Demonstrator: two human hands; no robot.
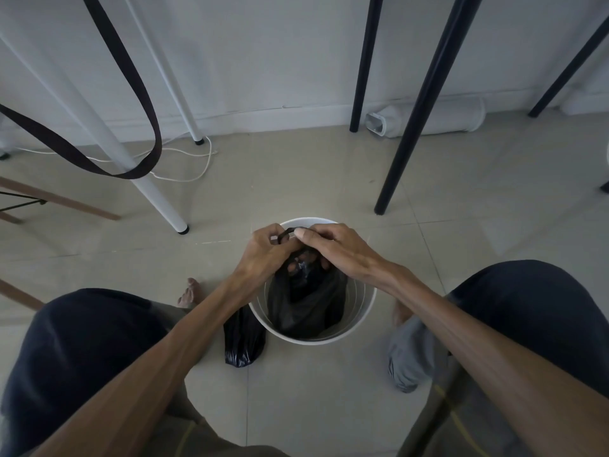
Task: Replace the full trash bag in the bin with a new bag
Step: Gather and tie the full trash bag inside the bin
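Note:
A white round bin point(361, 319) stands on the tiled floor between my knees. Inside it sits a black trash bag point(304, 303), its top gathered above the rim. My left hand point(265, 250) and my right hand point(333, 247) meet over the bin's far side, both pinching the bag's twisted black handles, which form a small loop between my fingers. A second black bag point(244, 341), crumpled, lies on the floor against the bin's left side, partly under my left forearm.
White table legs point(158, 202) stand to the left and black legs point(400, 159) to the right, beyond the bin. A dark strap point(131, 174) hangs at upper left, over a white cable point(197, 166). My bare feet rest on both sides of the bin.

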